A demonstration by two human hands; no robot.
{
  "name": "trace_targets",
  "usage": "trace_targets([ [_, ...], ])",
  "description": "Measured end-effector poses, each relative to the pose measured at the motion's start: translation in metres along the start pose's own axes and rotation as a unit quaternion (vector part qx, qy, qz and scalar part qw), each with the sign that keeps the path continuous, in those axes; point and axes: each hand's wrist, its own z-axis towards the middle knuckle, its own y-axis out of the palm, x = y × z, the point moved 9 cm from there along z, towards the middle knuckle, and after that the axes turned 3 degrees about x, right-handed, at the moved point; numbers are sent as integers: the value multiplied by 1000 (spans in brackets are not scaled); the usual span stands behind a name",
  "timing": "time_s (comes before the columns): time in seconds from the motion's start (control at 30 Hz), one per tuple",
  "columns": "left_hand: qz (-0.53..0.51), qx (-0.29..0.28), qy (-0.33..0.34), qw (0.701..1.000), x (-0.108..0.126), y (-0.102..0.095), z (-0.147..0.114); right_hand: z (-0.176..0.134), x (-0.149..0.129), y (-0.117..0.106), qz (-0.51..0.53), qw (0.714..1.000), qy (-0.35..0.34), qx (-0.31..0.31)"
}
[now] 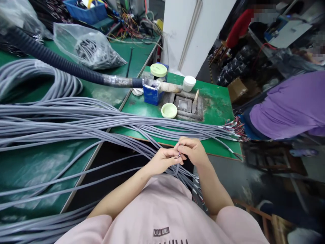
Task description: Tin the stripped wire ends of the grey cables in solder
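Note:
Close in front of my chest, my left hand and my right hand meet at the stripped end of a grey cable. Thin coloured wires stick out between the fingers. My left hand is closed around the cable end, just below the wires. Thumb and fingers of my right hand are pinched on the thin wires; their tips are partly hidden. Just beyond my hands, a thick bundle of grey cables runs across the table, its stripped coloured ends lying at the right.
Behind the bundle stand a solder pot, a pale green dish, a white jar and a blue box. A black hose crosses from the left. A person in purple is at the right. More cables hang below the table edge.

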Motion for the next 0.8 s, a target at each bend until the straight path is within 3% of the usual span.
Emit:
trace_targets([
  [0.3, 120, 44, 26, 991, 4, -7, -5, 0, -12, -15, -68, 981, -96, 152],
  [0.53, 115, 98, 40, 988, 11, -17, 1, -5, -23, -64, 12, 941, -134, 312],
  [0.6, 119, 113, 35, 986, 9, -22, 0, -4, -31, -65, -25, 953, -128, 272],
  [0.67, 123, 118, 36, 985, 7, -23, 0, -1, -32, -49, -114, 973, -88, 177],
  [0.73, 130, 108, 41, 985, 7, -19, 1, 0, -31, -30, -196, 974, -63, 100],
  [0.8, 133, 97, 44, 985, 7, -14, 2, 1, -33, -16, -243, 965, -71, 74],
])
